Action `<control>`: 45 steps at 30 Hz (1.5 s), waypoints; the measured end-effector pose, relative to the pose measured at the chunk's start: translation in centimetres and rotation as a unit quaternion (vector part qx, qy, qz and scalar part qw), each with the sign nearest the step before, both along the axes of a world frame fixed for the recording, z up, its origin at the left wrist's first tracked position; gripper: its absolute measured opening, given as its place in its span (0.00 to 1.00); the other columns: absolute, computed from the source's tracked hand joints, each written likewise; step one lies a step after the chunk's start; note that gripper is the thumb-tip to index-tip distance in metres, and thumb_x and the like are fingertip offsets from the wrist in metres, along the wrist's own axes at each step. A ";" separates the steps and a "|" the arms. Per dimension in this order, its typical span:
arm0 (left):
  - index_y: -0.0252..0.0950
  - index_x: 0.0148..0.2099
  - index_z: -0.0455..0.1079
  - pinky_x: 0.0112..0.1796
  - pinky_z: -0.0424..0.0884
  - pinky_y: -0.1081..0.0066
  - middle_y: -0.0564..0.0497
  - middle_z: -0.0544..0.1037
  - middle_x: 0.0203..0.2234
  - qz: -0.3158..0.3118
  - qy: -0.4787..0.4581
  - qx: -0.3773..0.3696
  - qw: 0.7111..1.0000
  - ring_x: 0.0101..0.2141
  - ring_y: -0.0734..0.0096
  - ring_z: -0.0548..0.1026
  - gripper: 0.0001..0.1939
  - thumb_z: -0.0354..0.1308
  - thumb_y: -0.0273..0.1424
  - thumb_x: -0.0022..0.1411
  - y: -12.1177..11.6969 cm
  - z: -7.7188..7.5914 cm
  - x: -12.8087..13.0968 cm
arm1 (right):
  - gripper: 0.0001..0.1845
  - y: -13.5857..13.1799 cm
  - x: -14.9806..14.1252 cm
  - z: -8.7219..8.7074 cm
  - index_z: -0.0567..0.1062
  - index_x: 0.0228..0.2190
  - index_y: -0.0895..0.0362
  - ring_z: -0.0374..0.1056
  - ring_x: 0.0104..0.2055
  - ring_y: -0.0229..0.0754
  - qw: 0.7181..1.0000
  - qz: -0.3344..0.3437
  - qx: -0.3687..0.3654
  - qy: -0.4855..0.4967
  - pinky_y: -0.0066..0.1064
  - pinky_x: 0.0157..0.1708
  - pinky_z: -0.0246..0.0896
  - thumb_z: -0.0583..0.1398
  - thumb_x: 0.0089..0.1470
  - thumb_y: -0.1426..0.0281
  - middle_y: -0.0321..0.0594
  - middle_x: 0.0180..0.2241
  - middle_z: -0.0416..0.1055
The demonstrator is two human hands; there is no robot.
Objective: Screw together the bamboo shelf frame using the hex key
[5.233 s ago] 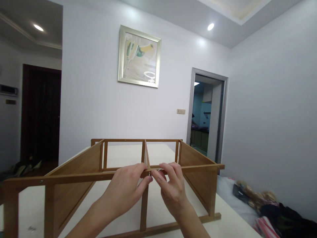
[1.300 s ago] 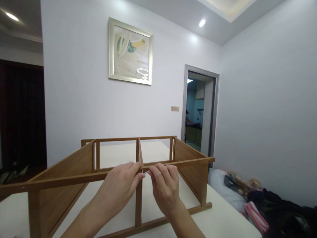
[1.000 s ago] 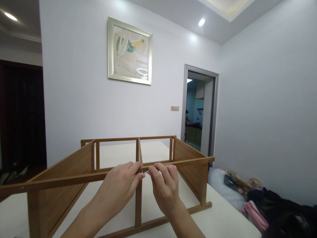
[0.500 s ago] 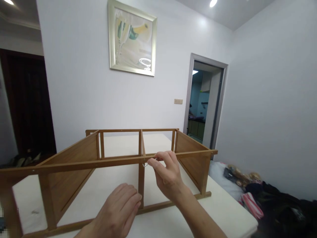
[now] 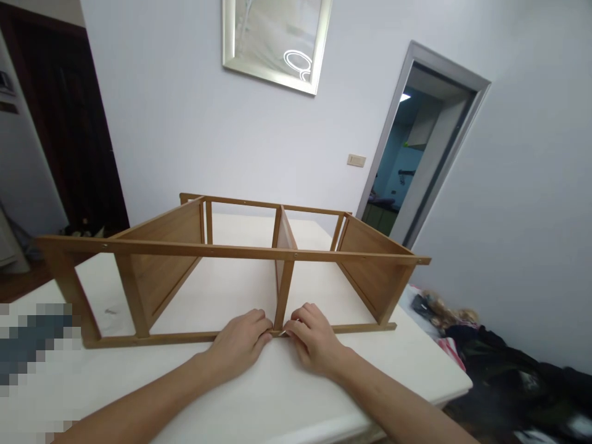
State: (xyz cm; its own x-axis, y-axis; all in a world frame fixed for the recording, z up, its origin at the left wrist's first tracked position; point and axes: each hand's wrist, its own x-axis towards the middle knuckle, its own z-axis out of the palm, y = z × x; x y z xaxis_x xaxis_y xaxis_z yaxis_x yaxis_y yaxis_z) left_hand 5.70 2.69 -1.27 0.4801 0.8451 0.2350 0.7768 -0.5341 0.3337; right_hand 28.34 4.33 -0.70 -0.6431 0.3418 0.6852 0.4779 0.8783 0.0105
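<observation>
A brown wooden shelf frame (image 5: 185, 248) lies on its side on the white table (image 5: 240, 401). Pinched in my right hand (image 5: 314, 338) is a small silver hex key (image 5: 283, 333), mostly covered by the fingers. Its tip sits at the near lower rail, where the middle upright (image 5: 283, 293) joins it. My left hand (image 5: 241, 343) is closed on that same lower rail, just left of the joint. The fingertips of the two hands are close together, with the joint between them.
On the table's left lies a small item (image 5: 111, 311) that I cannot make out. A blurred-out patch (image 5: 34, 345) covers the left edge. Dark clothes (image 5: 509, 364) are heaped at the right. Behind stand a wall with a framed picture (image 5: 272, 77) and a doorway (image 5: 411, 142).
My right hand has brought the hex key down from the upper rail's middle joint to the lower rail. My left hand now grips the lower rail. The view has tilted downward.
</observation>
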 end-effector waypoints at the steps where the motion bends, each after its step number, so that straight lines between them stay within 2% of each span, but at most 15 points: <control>1: 0.40 0.42 0.73 0.42 0.69 0.65 0.49 0.75 0.38 -0.001 -0.001 0.000 1.000 0.40 0.64 0.75 0.15 0.44 0.32 0.70 0.3 0.0 -0.1 | 0.08 0.1 -0.3 -0.2 0.72 0.36 0.57 0.60 0.35 0.42 1.000 -0.002 -0.012 -0.010 0.34 0.33 0.57 0.54 0.59 0.78 0.42 0.33 0.69; 7: 0.41 0.43 0.73 0.41 0.69 0.66 0.51 0.76 0.38 0.010 0.001 -0.003 1.000 0.40 0.65 0.76 0.14 0.45 0.32 0.69 2.0 0.1 -0.4 | 0.09 0.3 -1.1 -0.9 0.72 0.35 0.57 0.62 0.38 0.42 0.996 -0.057 -0.071 0.007 0.35 0.37 0.60 0.53 0.60 0.79 0.43 0.37 0.70; 15: 0.41 0.42 0.72 0.42 0.68 0.65 0.50 0.76 0.39 0.026 0.029 0.007 0.999 0.42 0.63 0.75 0.13 0.46 0.33 0.69 2.8 0.7 0.3 | 0.10 1.0 -1.0 -1.4 0.73 0.34 0.56 0.64 0.38 0.43 0.992 -0.086 -0.087 0.002 0.35 0.36 0.62 0.55 0.59 0.81 0.42 0.36 0.71; 21: 0.40 0.40 0.72 0.41 0.69 0.64 0.48 0.76 0.39 0.049 0.038 0.010 0.998 0.42 0.62 0.75 0.12 0.46 0.30 0.68 3.6 0.9 1.0 | 0.11 1.7 -0.9 -1.8 0.74 0.36 0.56 0.65 0.38 0.43 0.994 -0.083 -0.069 0.015 0.35 0.37 0.63 0.55 0.60 0.81 0.42 0.37 0.73; 27: 0.36 0.41 0.73 0.44 0.68 0.62 0.44 0.76 0.39 0.061 0.027 0.016 0.998 0.43 0.60 0.74 0.13 0.46 0.27 0.68 3.6 0.3 1.5 | 0.11 1.5 -0.8 -1.7 0.76 0.38 0.56 0.61 0.37 0.42 0.991 -0.131 -0.033 0.023 0.33 0.35 0.58 0.56 0.62 0.80 0.40 0.33 0.70; 32: 0.35 0.42 0.74 0.45 0.67 0.62 0.44 0.76 0.38 0.052 0.007 0.026 0.998 0.43 0.60 0.74 0.14 0.45 0.27 0.68 3.4 0.0 1.4 | 0.13 1.0 -0.8 -1.5 0.75 0.39 0.56 0.58 0.37 0.42 0.988 -0.155 0.000 0.004 0.33 0.36 0.55 0.57 0.57 0.84 0.40 0.34 0.66; 39: 0.35 0.42 0.74 0.43 0.69 0.61 0.45 0.77 0.38 0.037 -0.011 0.040 0.998 0.42 0.58 0.74 0.14 0.51 0.37 0.68 3.4 -0.2 1.2 | 0.21 0.6 -1.0 -1.2 0.75 0.40 0.55 0.56 0.39 0.44 0.988 -0.146 -0.001 -0.044 0.35 0.37 0.55 0.55 0.51 0.88 0.42 0.37 0.64; 45: 0.34 0.43 0.74 0.44 0.69 0.61 0.45 0.77 0.38 0.039 -0.018 0.043 0.998 0.43 0.57 0.74 0.14 0.52 0.38 0.67 3.3 -0.3 1.3 | 0.22 0.7 -1.0 -1.4 0.76 0.42 0.56 0.56 0.39 0.45 0.990 -0.136 -0.006 -0.045 0.35 0.36 0.56 0.54 0.52 0.89 0.43 0.37 0.64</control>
State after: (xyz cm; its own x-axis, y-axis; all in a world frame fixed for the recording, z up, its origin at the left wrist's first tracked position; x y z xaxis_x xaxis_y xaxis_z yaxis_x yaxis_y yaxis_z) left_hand 7.04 6.03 -1.53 0.4040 0.8551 0.3250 0.8049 -0.5011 0.3178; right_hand 27.30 5.04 -2.07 -0.5855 0.5174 0.6241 0.6936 0.7183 0.0552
